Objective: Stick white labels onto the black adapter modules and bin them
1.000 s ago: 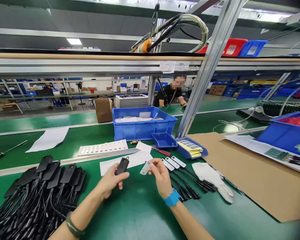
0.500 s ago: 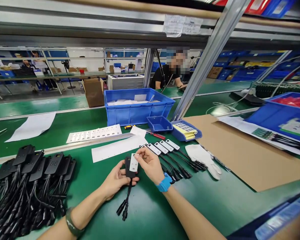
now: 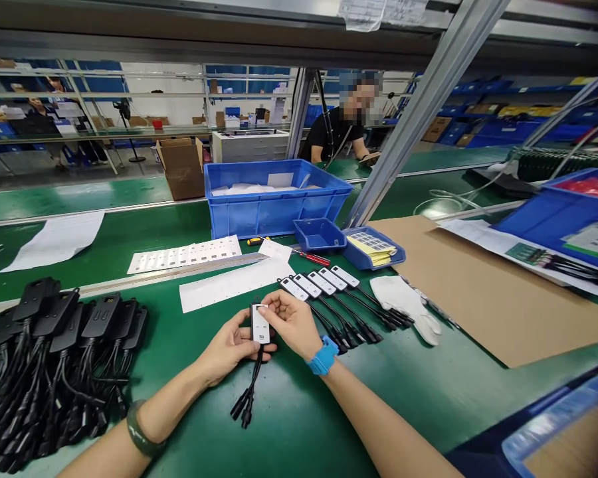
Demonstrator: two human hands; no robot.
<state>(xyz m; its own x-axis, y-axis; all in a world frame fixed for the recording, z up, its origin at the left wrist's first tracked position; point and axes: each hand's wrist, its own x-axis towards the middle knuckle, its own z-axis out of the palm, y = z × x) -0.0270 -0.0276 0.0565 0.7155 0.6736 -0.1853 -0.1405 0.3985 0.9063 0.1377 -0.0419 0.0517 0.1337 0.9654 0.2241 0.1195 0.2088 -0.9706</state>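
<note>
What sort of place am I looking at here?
Most likely a factory assembly workshop: a long green workbench carries a heap of black cabled units at the left, a row of white-faced units near the right hand, and a large blue bin behind.

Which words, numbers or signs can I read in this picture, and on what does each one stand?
"TS3" (last character uncertain): white label on the black module in the left hand.
Too small or blurred to read: display in the pile of modules; row of labelled modules; label sheet; papers on the overhead beam.
</note>
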